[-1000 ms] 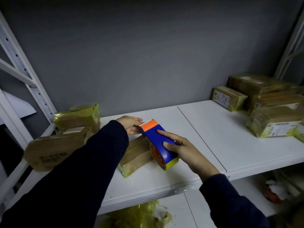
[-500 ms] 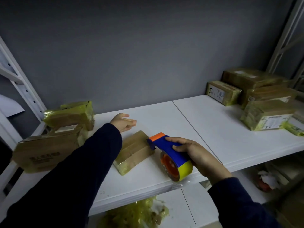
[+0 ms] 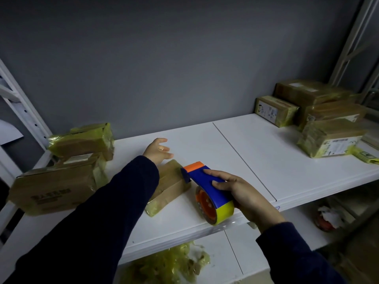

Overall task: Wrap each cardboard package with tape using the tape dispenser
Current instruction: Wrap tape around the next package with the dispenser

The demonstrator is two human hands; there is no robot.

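A small cardboard package [image 3: 171, 186], partly covered in yellowish tape, lies on the white shelf [image 3: 256, 160] near its front edge. My right hand [image 3: 244, 193] grips the blue tape dispenser [image 3: 209, 191] with an orange tip and a yellow tape roll; the tip sits at the package's right side. My left hand [image 3: 159, 149] hovers just beyond the package's far end with fingers spread, holding nothing. My left sleeve hides part of the package.
Two taped packages [image 3: 82, 140] and a larger cardboard box [image 3: 53, 191] sit at the shelf's left end. Several taped packages [image 3: 328, 138] are stacked at the right. Crumpled yellow tape [image 3: 170, 263] lies on the lower shelf. White shelf uprights [image 3: 26, 117] flank both sides.
My right hand pulled the dispenser back from the package's top toward the shelf's front edge. My left hand let go of the package's far end and opened its fingers.
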